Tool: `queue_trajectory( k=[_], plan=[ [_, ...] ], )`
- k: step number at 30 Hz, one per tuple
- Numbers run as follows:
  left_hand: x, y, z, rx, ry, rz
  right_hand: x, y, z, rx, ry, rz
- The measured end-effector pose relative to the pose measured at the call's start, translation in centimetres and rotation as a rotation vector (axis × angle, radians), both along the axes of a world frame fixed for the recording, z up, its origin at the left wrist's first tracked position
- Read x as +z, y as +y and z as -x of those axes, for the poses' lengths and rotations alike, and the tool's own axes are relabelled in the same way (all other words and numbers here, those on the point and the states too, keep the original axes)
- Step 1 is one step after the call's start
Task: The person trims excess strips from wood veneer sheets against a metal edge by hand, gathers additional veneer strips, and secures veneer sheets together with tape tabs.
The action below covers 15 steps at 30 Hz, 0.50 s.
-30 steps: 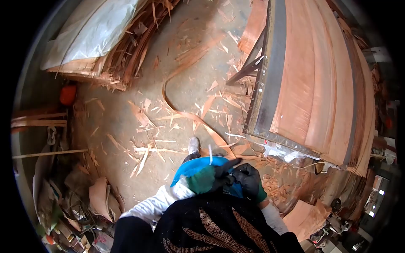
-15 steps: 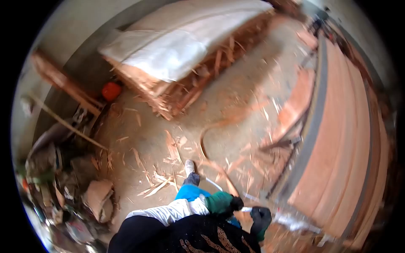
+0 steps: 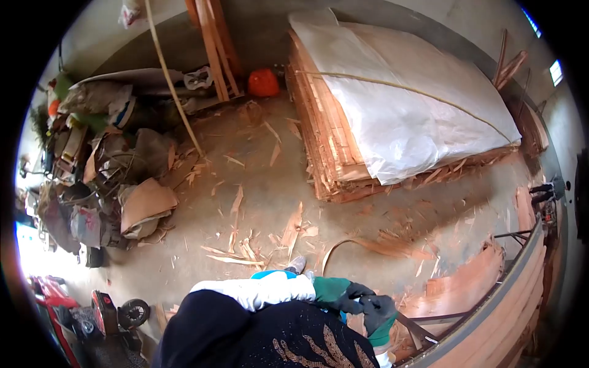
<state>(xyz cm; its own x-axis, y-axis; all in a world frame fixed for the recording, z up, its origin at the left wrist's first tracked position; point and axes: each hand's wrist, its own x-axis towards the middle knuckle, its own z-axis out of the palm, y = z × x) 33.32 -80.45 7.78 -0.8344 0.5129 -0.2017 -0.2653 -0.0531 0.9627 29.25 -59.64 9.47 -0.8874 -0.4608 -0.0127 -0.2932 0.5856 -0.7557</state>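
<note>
My left hand, in a dark glove with a green cuff, is held low in front of my body. My right hand, gloved alike, meets it, and the fingers of both are curled together. Whatever lies between them is hidden. Below and to the right, thin wood sheets lie on a long grey-edged bench. My shoe shows on the floor just beyond my arms.
A tall veneer stack under white plastic sheeting stands ahead. Wood strips litter the floor. An orange container, a leaning pole, a heap of sacks and a wheeled vehicle are leftward. A person stands far right.
My view has swung right, bringing the covered stack rightward and the vehicle into sight at lower left. My hands have drawn together; the white thing seen between them earlier is now hidden.
</note>
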Motion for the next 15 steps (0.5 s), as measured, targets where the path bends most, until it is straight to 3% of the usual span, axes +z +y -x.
queue_trajectory(
  k=[5, 9, 13, 15],
  plan=[
    [1.8, -4.7, 1.0, 0.214, -0.19, -0.083, 3.3, -4.9, 4.2, 0.044, 0.142, -0.006],
    [-0.6, -5.7, 1.3, 0.395, -0.14, -0.097, 2.9, -7.6, 6.5, 0.056, 0.006, 0.037],
    [0.9, -7.7, 0.9, 0.623, -0.216, -0.134, -1.4, -10.6, 10.1, 0.293, 0.055, 0.158],
    [0.3, -8.8, 0.0, 0.709, -0.287, -0.118, -1.1, -13.8, 10.7, 0.432, 0.046, 0.141]
  ],
)
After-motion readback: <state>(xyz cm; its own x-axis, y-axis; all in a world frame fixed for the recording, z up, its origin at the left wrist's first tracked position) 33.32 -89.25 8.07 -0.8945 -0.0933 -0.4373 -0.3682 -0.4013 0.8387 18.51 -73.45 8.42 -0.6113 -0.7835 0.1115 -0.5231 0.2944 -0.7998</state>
